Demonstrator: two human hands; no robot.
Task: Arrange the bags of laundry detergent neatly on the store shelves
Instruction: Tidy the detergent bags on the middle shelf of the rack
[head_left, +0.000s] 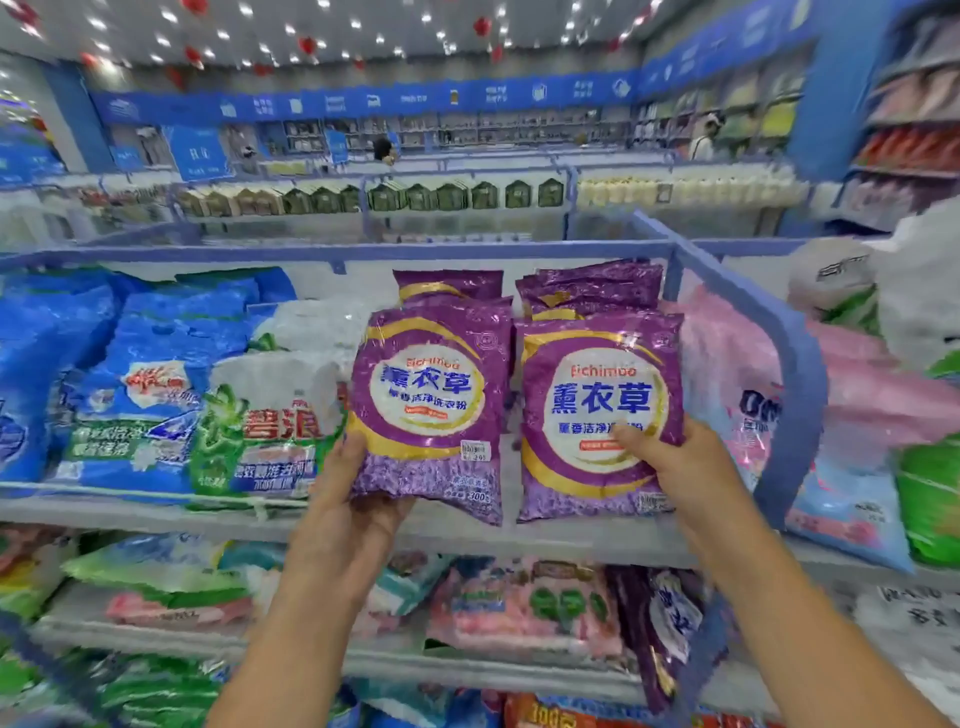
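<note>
1. Left hand (358, 499) grips the bottom-left corner of the left purple lavender detergent bag (431, 410), propped upright at the top shelf (467, 540) front.
2. Right hand (670, 462) holds the lower right edge of the right purple bag (597, 415), thumb across its front.
3. I'd nudge both till the bottoms line up at the shelf lip, labels forward.
4. Don't crowd the green-and-white bag (270, 431) next door.

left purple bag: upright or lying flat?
Upright. The left purple bag stands on the shelf edge, label facing out, left hand gripping its bottom corner.
</note>
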